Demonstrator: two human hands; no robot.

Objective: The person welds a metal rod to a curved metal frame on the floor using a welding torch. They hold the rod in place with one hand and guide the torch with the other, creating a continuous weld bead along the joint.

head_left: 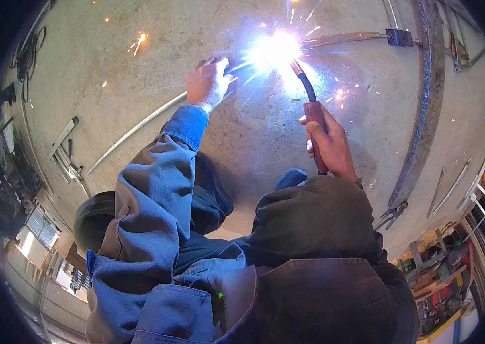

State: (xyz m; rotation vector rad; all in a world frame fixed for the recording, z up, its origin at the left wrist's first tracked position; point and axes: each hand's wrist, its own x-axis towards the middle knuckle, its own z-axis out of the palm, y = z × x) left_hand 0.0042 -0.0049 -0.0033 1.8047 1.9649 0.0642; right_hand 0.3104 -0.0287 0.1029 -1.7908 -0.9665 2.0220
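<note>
My right hand (328,143) grips the red welding torch (313,114), its long axis pointing up toward the arc (274,50). My left hand (208,83), curled, presses the curved metal bar (139,127) on the concrete floor (254,137) (arc nearer my left hand).
</note>
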